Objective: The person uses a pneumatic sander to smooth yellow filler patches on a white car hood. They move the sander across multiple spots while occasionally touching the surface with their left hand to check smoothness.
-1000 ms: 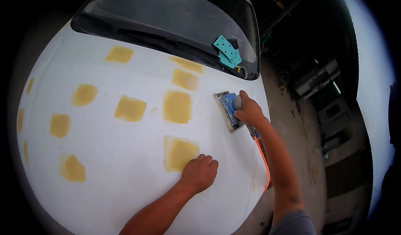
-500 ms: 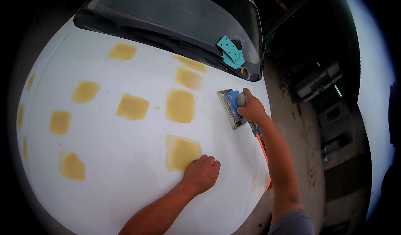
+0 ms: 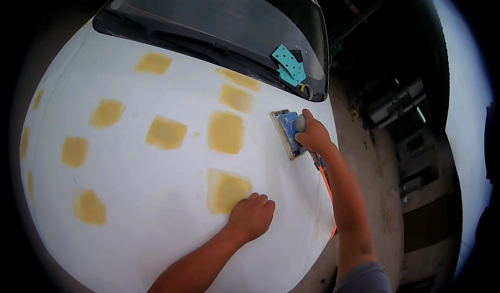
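Observation:
My right hand [image 3: 316, 132] is wrapped round the grey knob of a blue pneumatic sander [image 3: 288, 123]. The sander's rectangular pad stands on the white car hood [image 3: 182, 189], on the right side below the windshield. An orange air hose [image 3: 326, 183] runs from the tool down past my right forearm. Curled into a fist, my left hand [image 3: 251, 216] rests on the hood at the lower right corner of a yellow filler patch [image 3: 227, 191]; its fingertips are out of sight. Another filler patch [image 3: 225, 132] lies between that one and the windshield.
Perforated green sanding sheets [image 3: 289, 66] and a roll of tape [image 3: 307, 91] lie at the base of the windshield [image 3: 219, 17]. Several more yellow patches dot the hood's left half. Beyond its right edge is a grey floor [image 3: 372, 189], with dark shelving or parts [image 3: 416, 142] farther right.
The sander and my right hand have shifted very slightly up and left on the hood. My left hand stays in place.

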`<action>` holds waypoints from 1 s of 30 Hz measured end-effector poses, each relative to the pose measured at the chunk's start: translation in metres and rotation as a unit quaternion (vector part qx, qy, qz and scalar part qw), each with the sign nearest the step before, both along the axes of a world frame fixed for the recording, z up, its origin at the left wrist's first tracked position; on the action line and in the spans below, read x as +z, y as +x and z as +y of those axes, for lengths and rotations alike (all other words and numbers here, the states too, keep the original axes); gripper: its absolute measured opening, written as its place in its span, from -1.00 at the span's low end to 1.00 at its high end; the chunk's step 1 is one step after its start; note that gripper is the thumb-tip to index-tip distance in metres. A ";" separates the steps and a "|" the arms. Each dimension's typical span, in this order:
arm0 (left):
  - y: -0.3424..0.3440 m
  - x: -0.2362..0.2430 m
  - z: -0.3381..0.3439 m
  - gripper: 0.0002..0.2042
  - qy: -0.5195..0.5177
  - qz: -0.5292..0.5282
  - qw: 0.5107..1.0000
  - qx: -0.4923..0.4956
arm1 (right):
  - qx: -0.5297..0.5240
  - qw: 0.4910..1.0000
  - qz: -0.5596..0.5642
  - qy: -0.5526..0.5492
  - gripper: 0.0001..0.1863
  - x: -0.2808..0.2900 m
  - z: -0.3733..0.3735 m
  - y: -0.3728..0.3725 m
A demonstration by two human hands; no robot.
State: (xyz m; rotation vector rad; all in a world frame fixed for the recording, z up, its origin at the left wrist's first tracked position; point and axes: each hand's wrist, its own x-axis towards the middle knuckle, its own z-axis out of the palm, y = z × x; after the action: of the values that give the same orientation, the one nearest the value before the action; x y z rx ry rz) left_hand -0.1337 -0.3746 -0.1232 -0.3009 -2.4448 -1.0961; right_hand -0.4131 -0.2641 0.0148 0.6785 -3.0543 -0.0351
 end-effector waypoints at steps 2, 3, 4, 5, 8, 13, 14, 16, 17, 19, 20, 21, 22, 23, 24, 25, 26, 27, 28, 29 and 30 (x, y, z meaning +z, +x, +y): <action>0.001 0.000 0.002 -0.81 -0.014 -0.005 1.000 0.001 | 0.003 1.000 -0.010 0.007 -0.04 0.003 -0.001 0.012; 0.001 0.000 0.002 -0.81 -0.021 -0.009 1.000 0.003 | 0.006 1.000 -0.016 0.011 -0.04 0.002 -0.003 0.014; 0.004 0.001 0.003 -0.81 -0.016 -0.012 1.000 0.000 | 0.000 1.000 -0.011 -0.007 -0.04 0.002 -0.003 0.004; 0.003 0.001 0.002 -0.81 -0.014 -0.013 1.000 -0.001 | -0.011 1.000 -0.005 -0.008 -0.03 0.007 -0.010 -0.006; 0.004 0.002 0.001 -0.82 -0.008 -0.003 1.000 -0.006 | -0.025 0.999 0.028 -0.024 -0.04 -0.002 0.002 -0.059; 0.003 0.000 0.000 -0.81 -0.022 -0.019 1.000 -0.010 | -0.086 0.995 0.020 -0.035 -0.02 0.000 0.038 -0.113; 0.002 0.001 0.001 -0.81 -0.021 -0.022 0.999 -0.010 | -0.085 0.995 0.024 -0.050 -0.02 -0.002 0.054 -0.117; -0.002 0.001 0.003 -0.82 -0.021 -0.027 0.999 -0.016 | -0.101 0.993 0.033 -0.046 -0.01 -0.005 0.089 -0.120; -0.002 0.001 0.003 -0.82 -0.023 -0.031 0.999 -0.017 | -0.107 0.993 0.035 -0.045 -0.01 -0.007 0.102 -0.116; -0.002 0.000 0.006 -0.82 -0.022 -0.037 0.999 -0.022 | -0.116 0.992 0.032 -0.025 0.01 -0.010 0.126 -0.095; -0.001 -0.001 0.004 -0.83 -0.020 -0.040 0.999 -0.021 | -0.113 0.993 0.029 -0.015 0.01 -0.011 0.129 -0.078; -0.001 -0.002 0.002 -0.83 -0.018 -0.041 0.999 -0.018 | -0.110 0.994 0.027 -0.005 0.02 -0.011 0.129 -0.061; -0.002 -0.003 -0.001 -0.83 -0.024 -0.050 0.998 -0.017 | -0.102 0.995 0.015 -0.015 0.02 -0.013 0.128 -0.043; -0.001 -0.001 0.000 -0.83 -0.026 -0.057 0.998 -0.022 | -0.100 0.995 0.006 -0.021 0.01 -0.013 0.133 -0.022; 0.000 0.000 0.000 -0.83 -0.029 -0.064 0.997 -0.026 | -0.095 0.995 0.003 -0.022 0.01 -0.014 0.138 -0.006; 0.000 0.001 0.001 -0.83 -0.029 -0.066 0.997 -0.026 | -0.091 0.996 0.002 -0.023 0.00 -0.015 0.144 0.009; -0.001 0.003 0.001 -0.83 -0.031 -0.070 0.997 -0.027 | -0.088 0.996 -0.001 -0.026 0.00 -0.014 0.146 0.015; -0.002 0.005 0.000 -0.83 -0.034 -0.074 0.996 -0.027 | -0.086 0.996 -0.003 -0.027 -0.01 -0.012 0.144 0.015; 0.000 0.004 0.000 -0.83 -0.037 -0.077 0.996 -0.027 | -0.087 0.996 -0.003 -0.030 -0.01 -0.012 0.143 0.020; 0.003 0.003 -0.001 -0.83 -0.041 -0.081 0.996 -0.026 | -0.086 0.996 -0.003 -0.034 -0.02 -0.012 0.144 0.022; 0.004 0.001 -0.002 -0.83 -0.044 -0.085 0.995 -0.023 | -0.081 0.996 0.006 -0.036 -0.02 -0.013 0.143 0.013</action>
State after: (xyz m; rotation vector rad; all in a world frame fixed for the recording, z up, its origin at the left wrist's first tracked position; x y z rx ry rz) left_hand -0.1297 -0.3766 -0.1218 -0.3039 -2.6547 -1.0742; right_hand -0.4000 -0.1210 0.0019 0.4235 -3.0736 0.0686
